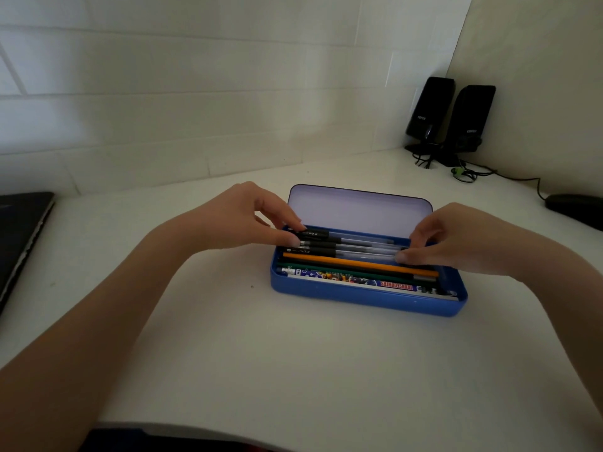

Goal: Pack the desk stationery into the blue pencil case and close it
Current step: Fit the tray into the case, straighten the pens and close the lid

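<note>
Head view: left hand (248, 216) and right hand (456, 239) pinch opposite pen (346, 239) ends over the blue pencil case (365, 298).

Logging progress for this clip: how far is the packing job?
Mostly done: orange pencil, green pencil and printed ruler lie in the blue plastic pencil case. In hand: left hand and right hand grip the ends of the clear black-capped pens. Left: shut the upright lid.

Laptop (23, 243) cut off left, mouse (576, 208) cut off right — pen (359, 240) ends under fingers
</note>
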The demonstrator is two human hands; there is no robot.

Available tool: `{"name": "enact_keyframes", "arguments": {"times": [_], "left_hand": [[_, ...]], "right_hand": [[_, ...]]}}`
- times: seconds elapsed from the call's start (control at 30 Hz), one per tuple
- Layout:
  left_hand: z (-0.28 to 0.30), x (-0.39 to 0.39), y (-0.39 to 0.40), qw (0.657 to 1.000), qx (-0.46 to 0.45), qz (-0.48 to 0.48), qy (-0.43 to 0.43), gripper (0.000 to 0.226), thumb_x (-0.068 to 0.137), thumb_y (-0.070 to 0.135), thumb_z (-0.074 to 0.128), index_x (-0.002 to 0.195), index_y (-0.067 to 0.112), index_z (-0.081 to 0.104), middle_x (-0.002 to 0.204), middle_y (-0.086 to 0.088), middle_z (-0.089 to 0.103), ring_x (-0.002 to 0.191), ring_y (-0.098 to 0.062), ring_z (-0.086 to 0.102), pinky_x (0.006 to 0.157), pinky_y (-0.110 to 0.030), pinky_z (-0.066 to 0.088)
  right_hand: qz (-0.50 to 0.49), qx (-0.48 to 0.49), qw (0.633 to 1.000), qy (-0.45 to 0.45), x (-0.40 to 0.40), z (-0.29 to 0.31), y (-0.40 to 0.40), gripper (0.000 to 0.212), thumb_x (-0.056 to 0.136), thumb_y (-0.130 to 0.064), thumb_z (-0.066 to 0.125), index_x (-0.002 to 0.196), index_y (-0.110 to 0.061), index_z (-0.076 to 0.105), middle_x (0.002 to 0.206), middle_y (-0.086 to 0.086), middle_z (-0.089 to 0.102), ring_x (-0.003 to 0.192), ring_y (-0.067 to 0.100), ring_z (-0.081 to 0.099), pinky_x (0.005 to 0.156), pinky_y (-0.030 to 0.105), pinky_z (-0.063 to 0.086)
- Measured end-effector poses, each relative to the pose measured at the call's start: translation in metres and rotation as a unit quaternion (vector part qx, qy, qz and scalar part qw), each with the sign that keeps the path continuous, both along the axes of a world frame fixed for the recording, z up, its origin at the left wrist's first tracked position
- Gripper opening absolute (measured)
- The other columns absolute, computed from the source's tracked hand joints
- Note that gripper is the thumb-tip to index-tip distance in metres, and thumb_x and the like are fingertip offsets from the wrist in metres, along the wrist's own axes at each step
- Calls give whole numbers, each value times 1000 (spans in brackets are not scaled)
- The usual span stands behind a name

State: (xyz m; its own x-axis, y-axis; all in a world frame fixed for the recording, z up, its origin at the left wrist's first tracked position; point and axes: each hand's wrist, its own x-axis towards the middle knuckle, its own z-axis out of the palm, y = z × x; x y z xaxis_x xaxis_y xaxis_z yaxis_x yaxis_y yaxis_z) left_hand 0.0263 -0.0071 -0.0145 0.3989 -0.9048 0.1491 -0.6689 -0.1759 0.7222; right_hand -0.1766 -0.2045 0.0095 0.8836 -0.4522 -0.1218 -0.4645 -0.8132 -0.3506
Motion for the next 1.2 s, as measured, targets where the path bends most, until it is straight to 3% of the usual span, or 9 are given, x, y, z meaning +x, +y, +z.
{"name": "enact_keyframes", "arguments": {"times": [0.1, 0.23, 0.43, 0.9, 1.07, 1.13, 1.2], "left_hand": [[1, -2, 0, 1000, 9, 1, 1, 21, 67, 29, 78, 88, 34, 75, 96, 10, 72, 93, -7, 65, 88, -33, 54], [1, -2, 0, 1000, 22, -4, -19, 31, 63, 27, 82, 91, 36, 73, 101, 14, 70, 95, -5, 63, 88, -28, 52], [0, -1, 0, 1000, 7, -5, -17, 24, 70, 22, 78, 92, 30, 75, 100, 10, 70, 94, -8, 63, 80, -17, 52], [-1, -2, -2, 999, -4, 5, -39, 20, 74, 21, 75, 93, 29, 75, 96, 9, 71, 90, -10, 64, 77, -18, 52], [3, -3, 0, 999, 12, 3, -35, 29, 69, 34, 76, 98, 35, 72, 97, 14, 70, 91, -3, 63, 84, -25, 53], [4, -5, 1, 999, 33, -7, -29, 43, 58, 45, 77, 100, 43, 67, 100, 22, 66, 95, 4, 59, 88, -23, 50], [3, -8, 0, 998, 54, -21, -31, 49, 57, 43, 79, 102, 49, 61, 102, 28, 60, 99, 6, 56, 92, -23, 47]], "right_hand": [[-19, 24, 999, -13, -3, 5, -4, 22, 73, -42, 72, 73, -20, 72, 78, -12, 69, 75, 3, 59, 59, 20, 41], [-17, 31, 999, -22, -2, 5, -4, 16, 71, -34, 76, 74, -19, 71, 85, -9, 71, 84, 3, 62, 66, 18, 44], [2, 11, 1000, -10, 0, 2, -3, 14, 75, -36, 72, 70, -23, 69, 88, -7, 70, 84, 4, 61, 71, 25, 47], [4, 20, 1000, -8, -1, 2, -5, 16, 76, -37, 70, 74, -22, 70, 80, -14, 67, 79, 1, 60, 62, 17, 42], [20, 30, 998, 59, -10, 7, -9, 23, 67, -48, 73, 82, -32, 65, 99, -19, 64, 99, 4, 57, 82, 25, 42], [29, 13, 996, 82, -11, 6, -8, 27, 65, -51, 74, 82, -34, 61, 103, -18, 61, 102, 7, 55, 87, 29, 43], [36, -7, 996, 87, -11, 5, -6, 30, 64, -53, 74, 80, -33, 58, 103, -15, 60, 101, 10, 55, 88, 32, 47]]}}
